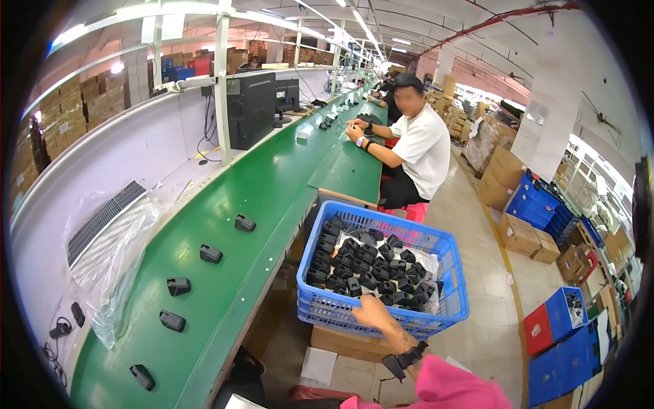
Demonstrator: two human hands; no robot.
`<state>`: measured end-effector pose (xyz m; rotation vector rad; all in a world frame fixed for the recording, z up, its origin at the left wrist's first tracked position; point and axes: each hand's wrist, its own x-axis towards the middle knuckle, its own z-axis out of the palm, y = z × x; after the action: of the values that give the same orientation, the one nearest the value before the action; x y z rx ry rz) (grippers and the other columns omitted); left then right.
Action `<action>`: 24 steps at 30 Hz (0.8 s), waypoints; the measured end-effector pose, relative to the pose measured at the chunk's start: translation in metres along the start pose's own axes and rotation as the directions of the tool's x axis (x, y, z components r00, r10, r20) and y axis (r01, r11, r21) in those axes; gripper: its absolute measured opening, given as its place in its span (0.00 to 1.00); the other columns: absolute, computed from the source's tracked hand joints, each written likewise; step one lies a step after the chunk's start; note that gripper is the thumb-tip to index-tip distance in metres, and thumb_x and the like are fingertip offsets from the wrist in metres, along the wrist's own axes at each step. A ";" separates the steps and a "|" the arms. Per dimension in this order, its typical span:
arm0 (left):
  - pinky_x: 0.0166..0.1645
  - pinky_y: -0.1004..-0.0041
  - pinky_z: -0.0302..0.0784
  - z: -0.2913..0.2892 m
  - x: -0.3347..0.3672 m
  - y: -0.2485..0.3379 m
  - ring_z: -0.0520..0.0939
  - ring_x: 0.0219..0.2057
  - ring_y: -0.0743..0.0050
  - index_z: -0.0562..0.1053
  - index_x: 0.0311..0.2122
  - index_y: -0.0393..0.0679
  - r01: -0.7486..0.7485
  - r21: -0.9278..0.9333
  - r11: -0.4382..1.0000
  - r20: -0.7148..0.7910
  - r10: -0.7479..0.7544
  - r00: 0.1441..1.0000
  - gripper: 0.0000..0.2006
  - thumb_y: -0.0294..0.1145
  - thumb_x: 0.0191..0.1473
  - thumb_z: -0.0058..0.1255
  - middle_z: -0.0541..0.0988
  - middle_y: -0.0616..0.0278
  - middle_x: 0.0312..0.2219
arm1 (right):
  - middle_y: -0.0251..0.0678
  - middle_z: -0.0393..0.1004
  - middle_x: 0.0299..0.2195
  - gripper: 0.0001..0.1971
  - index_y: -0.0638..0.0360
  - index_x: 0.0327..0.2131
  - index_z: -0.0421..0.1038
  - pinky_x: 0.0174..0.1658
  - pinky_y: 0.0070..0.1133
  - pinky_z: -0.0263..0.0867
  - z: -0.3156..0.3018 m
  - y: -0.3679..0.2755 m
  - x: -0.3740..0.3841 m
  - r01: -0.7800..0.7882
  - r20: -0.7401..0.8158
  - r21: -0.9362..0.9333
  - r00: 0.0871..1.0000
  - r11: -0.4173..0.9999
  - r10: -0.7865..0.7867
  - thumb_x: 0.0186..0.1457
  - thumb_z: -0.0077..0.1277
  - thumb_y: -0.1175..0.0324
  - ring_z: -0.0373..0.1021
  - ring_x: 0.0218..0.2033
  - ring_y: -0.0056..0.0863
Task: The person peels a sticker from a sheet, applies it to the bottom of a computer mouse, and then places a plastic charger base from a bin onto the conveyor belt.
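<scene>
1. A blue plastic basket (451, 286) with slatted walls stands beside a long green conveyor belt (259, 198), on the belt's right side, resting on a cardboard box (347, 344).
2. The basket holds a heap of small black plastic parts (368, 269), lying on white sheeting inside it.
3. The person's right hand (373, 313) reaches up from the lower edge, in a pink sleeve (453, 388) with a dark wrist strap (403, 359). It rests at the basket's near rim, at the edge of the heap. The fingers are curled inward over the rim; whether they grip a part cannot be told.
4. The left hand is out of view.
5. On the belt, left of the basket, five black parts (210, 253) lie singly in a row, well apart from one another.
6. Left of the belt, clear plastic wrapping (112, 266) lies on a white ledge.
7. Beyond the basket, a co-worker in a white shirt (424, 146) sits at the belt, both hands together over it.
8. Right of the basket, cardboard boxes (518, 235) and blue crates (538, 204) stand on the floor.
</scene>
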<state>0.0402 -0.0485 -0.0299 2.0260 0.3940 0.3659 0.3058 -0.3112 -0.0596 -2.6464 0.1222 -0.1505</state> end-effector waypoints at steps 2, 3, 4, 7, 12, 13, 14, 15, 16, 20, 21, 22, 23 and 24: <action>0.48 0.59 0.66 0.002 0.005 0.003 0.71 0.41 0.45 0.70 0.43 0.33 0.026 0.011 1.000 0.008 -0.027 1.000 0.13 0.32 0.59 0.42 0.71 0.42 0.38 | 0.62 0.74 0.28 0.22 0.77 0.39 0.65 0.39 0.40 0.69 0.003 0.000 -0.003 0.024 0.083 -0.033 0.996 0.999 -0.021 0.45 0.48 0.64 0.72 0.33 0.56; 0.48 0.59 0.66 -0.001 0.000 0.004 0.71 0.41 0.45 0.70 0.43 0.33 0.056 0.025 0.998 0.042 -0.057 0.997 0.13 0.31 0.58 0.42 0.71 0.42 0.39 | 0.62 0.74 0.28 0.22 0.77 0.39 0.65 0.39 0.40 0.69 0.004 0.000 -0.007 0.018 0.087 -0.033 0.996 0.999 -0.015 0.45 0.48 0.64 0.72 0.33 0.56; 0.48 0.59 0.66 -0.002 -0.004 0.005 0.71 0.41 0.45 0.70 0.43 0.33 0.059 0.028 0.998 0.048 -0.061 0.997 0.13 0.31 0.58 0.42 0.71 0.42 0.39 | 0.62 0.73 0.29 0.22 0.78 0.39 0.65 0.39 0.39 0.69 0.006 -0.003 -0.008 -0.047 0.082 0.006 0.996 0.999 0.046 0.44 0.47 0.66 0.72 0.33 0.57; 0.49 0.59 0.66 0.005 -0.001 0.001 0.71 0.41 0.46 0.70 0.42 0.34 -0.007 0.031 1.000 0.001 0.007 1.000 0.11 0.29 0.58 0.41 0.71 0.43 0.39 | 0.63 0.73 0.29 0.22 0.80 0.38 0.64 0.37 0.39 0.68 0.005 -0.013 -0.011 -0.083 0.091 0.022 0.993 0.996 0.081 0.43 0.48 0.66 0.72 0.33 0.57; 0.48 0.57 0.66 0.005 -0.005 -0.014 0.70 0.42 0.44 0.69 0.43 0.34 -0.060 0.069 0.996 0.006 0.059 0.998 0.10 0.26 0.58 0.40 0.71 0.44 0.40 | 0.58 0.74 0.29 0.19 0.68 0.41 0.67 0.35 0.44 0.68 0.016 -0.059 -0.044 0.126 0.148 0.140 0.978 0.982 -0.146 0.50 0.47 0.62 0.72 0.32 0.54; 0.48 0.57 0.66 0.006 -0.009 -0.016 0.70 0.42 0.43 0.69 0.43 0.33 -0.098 0.107 0.989 0.000 0.098 0.995 0.11 0.27 0.59 0.39 0.71 0.45 0.41 | 0.53 0.75 0.28 0.17 0.62 0.42 0.68 0.34 0.44 0.67 0.010 -0.082 -0.064 0.172 0.265 0.179 0.940 0.969 -0.216 0.52 0.45 0.62 0.73 0.30 0.52; 0.48 0.57 0.66 0.006 -0.011 -0.013 0.70 0.42 0.43 0.69 0.43 0.33 -0.102 0.105 0.989 0.010 0.102 0.995 0.11 0.27 0.59 0.39 0.71 0.45 0.41 | 0.49 0.75 0.28 0.15 0.59 0.40 0.70 0.34 0.40 0.68 0.025 -0.081 -0.089 0.375 0.213 0.307 0.869 0.875 -0.447 0.54 0.44 0.61 0.73 0.30 0.50; 0.48 0.56 0.65 0.006 -0.009 -0.008 0.70 0.42 0.41 0.68 0.44 0.32 -0.094 0.107 0.990 0.017 0.092 0.996 0.12 0.29 0.59 0.39 0.71 0.43 0.41 | 0.47 0.75 0.29 0.15 0.61 0.36 0.72 0.35 0.36 0.68 0.034 -0.089 -0.115 0.427 0.214 0.573 0.746 0.700 -0.630 0.55 0.43 0.60 0.72 0.31 0.47; 0.48 0.56 0.65 0.007 -0.006 -0.005 0.69 0.42 0.40 0.68 0.44 0.31 -0.078 0.115 0.990 0.014 0.077 0.997 0.14 0.31 0.60 0.39 0.71 0.41 0.41 | 0.46 0.75 0.32 0.16 0.62 0.35 0.72 0.38 0.33 0.68 0.031 -0.100 -0.134 0.305 0.423 0.659 0.605 0.687 -0.674 0.55 0.44 0.59 0.72 0.33 0.47; 0.50 0.53 0.63 0.005 -0.001 0.011 0.68 0.43 0.36 0.65 0.47 0.28 0.037 0.097 0.995 -0.051 -0.032 0.998 0.22 0.42 0.60 0.41 0.68 0.35 0.40 | 0.49 0.76 0.31 0.11 0.65 0.35 0.75 0.36 0.31 0.69 0.023 -0.136 -0.173 0.159 0.533 0.711 0.515 0.685 -0.672 0.51 0.47 0.69 0.74 0.33 0.42; 0.50 0.53 0.63 0.004 -0.001 0.013 0.68 0.43 0.36 0.65 0.47 0.28 0.039 0.097 0.994 -0.051 -0.034 0.998 0.22 0.42 0.60 0.41 0.68 0.35 0.40 | 0.50 0.76 0.31 0.11 0.66 0.35 0.75 0.36 0.32 0.69 0.017 -0.142 -0.175 0.179 0.545 0.688 0.513 0.704 -0.663 0.50 0.47 0.70 0.74 0.33 0.44; 0.51 0.53 0.62 0.004 -0.002 0.015 0.68 0.44 0.36 0.65 0.48 0.28 0.074 0.114 0.991 -0.066 -0.067 0.996 0.23 0.43 0.60 0.40 0.68 0.35 0.41 | 0.50 0.76 0.31 0.11 0.66 0.35 0.75 0.36 0.32 0.69 0.015 -0.145 -0.175 0.178 0.546 0.687 0.512 0.704 -0.663 0.50 0.47 0.70 0.74 0.33 0.44; 0.51 0.53 0.62 0.002 -0.003 0.016 0.68 0.44 0.36 0.65 0.48 0.28 0.109 0.130 0.985 -0.082 -0.099 0.992 0.24 0.43 0.60 0.40 0.67 0.35 0.42 | 0.50 0.76 0.31 0.11 0.66 0.34 0.75 0.36 0.32 0.69 0.013 -0.148 -0.175 0.175 0.544 0.690 0.515 0.703 -0.662 0.50 0.47 0.70 0.74 0.33 0.45; 0.51 0.53 0.62 0.002 -0.002 0.017 0.68 0.44 0.36 0.65 0.48 0.28 0.111 0.128 0.986 -0.086 -0.101 0.991 0.24 0.43 0.60 0.40 0.67 0.35 0.42 | 0.51 0.76 0.30 0.11 0.66 0.34 0.75 0.36 0.32 0.69 0.012 -0.150 -0.175 0.176 0.543 0.692 0.513 0.700 -0.665 0.49 0.47 0.71 0.74 0.33 0.46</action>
<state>0.0410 -0.0583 -0.0158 2.1134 0.5871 0.3635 0.1428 -0.1539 -0.0138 -1.8469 -0.8021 0.7013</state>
